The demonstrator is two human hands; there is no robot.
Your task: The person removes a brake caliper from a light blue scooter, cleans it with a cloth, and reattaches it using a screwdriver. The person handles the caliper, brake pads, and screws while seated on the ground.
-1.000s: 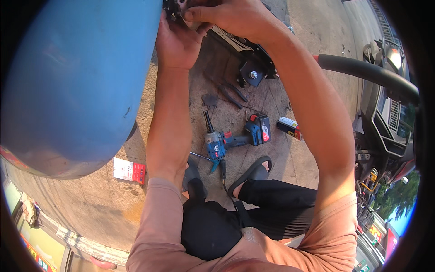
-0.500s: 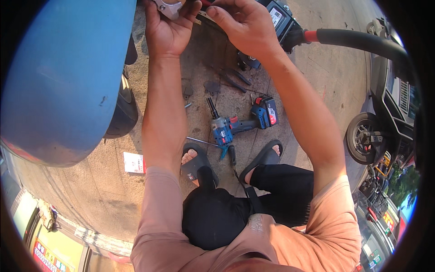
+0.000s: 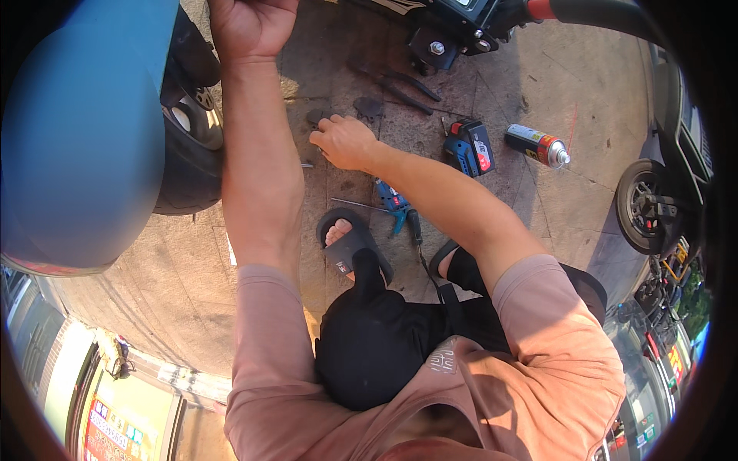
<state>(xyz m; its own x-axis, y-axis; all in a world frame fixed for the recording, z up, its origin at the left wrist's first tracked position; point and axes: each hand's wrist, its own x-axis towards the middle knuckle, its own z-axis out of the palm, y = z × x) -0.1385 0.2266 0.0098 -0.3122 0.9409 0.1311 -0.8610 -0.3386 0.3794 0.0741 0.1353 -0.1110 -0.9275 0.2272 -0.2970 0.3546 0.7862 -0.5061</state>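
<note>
My left hand (image 3: 250, 27) reaches to the top edge beside a blue vehicle body panel (image 3: 84, 154); its fingers are cut off, so what it holds is hidden. My right hand (image 3: 344, 140) is low over the paving with fingers curled beside a small dark flat piece (image 3: 318, 117); whatever it grips cannot be made out. Below it lies a blue cordless power tool (image 3: 390, 196) with a battery (image 3: 470, 151), partly hidden by my right arm. Black-handled pliers (image 3: 407, 91) and another dark flat piece (image 3: 368, 106) lie above the hand.
A spray can (image 3: 534, 144) lies on the right. A black frame with bolts (image 3: 438, 46) and a padded bar (image 3: 592, 15) are at the top. A tire (image 3: 188, 192) sits under the blue panel; another wheel (image 3: 642, 207) stands at right. My sandalled foot (image 3: 342, 238) is below.
My right hand has left the top edge and moved down to the ground. My left hand has risen partly out of frame; the silver part it held is out of sight.
</note>
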